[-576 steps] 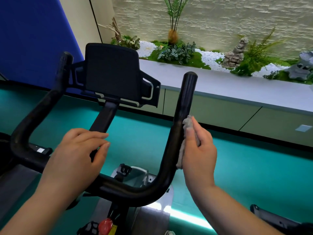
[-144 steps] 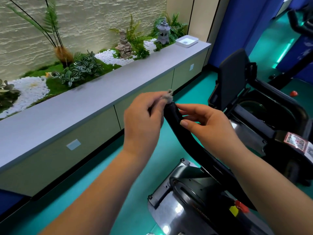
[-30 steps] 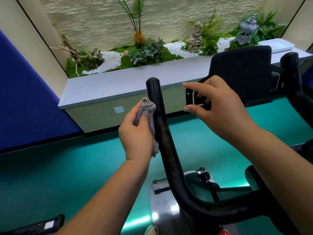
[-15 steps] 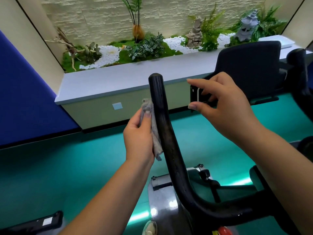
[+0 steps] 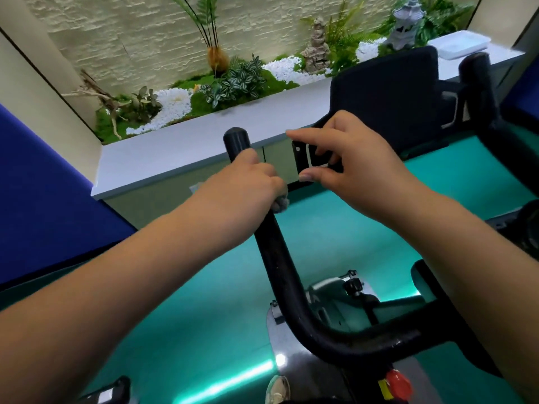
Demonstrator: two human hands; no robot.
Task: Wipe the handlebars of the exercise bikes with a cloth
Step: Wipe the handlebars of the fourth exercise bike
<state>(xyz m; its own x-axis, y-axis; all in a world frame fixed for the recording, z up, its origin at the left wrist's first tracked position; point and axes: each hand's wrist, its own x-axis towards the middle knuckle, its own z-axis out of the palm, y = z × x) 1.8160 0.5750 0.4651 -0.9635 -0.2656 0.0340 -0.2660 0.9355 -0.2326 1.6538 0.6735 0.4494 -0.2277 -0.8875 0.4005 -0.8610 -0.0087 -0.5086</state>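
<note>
The exercise bike's black handlebar (image 5: 280, 275) rises from a low curve to a rounded tip at the centre. My left hand (image 5: 245, 188) wraps around the upper part of this left bar just under the tip. The grey cloth (image 5: 280, 204) is almost hidden inside that grip, and only a small corner pokes out below the fingers. My right hand (image 5: 353, 167) hovers just right of the bar with thumb and fingers spread and loosely curved, holding nothing. The right handlebar (image 5: 484, 97) stands at the far right.
The bike's black console holder (image 5: 388, 97) sits behind my right hand. A long grey ledge (image 5: 163, 158) with plants, white pebbles and stone ornaments runs along the back wall. A white tray (image 5: 463, 46) lies on its right end. Teal floor lies below, with a blue panel at left.
My left hand has moved from the left side of the bar to wrap around it near the tip, covering the cloth. The right hand stays hovering close by.
</note>
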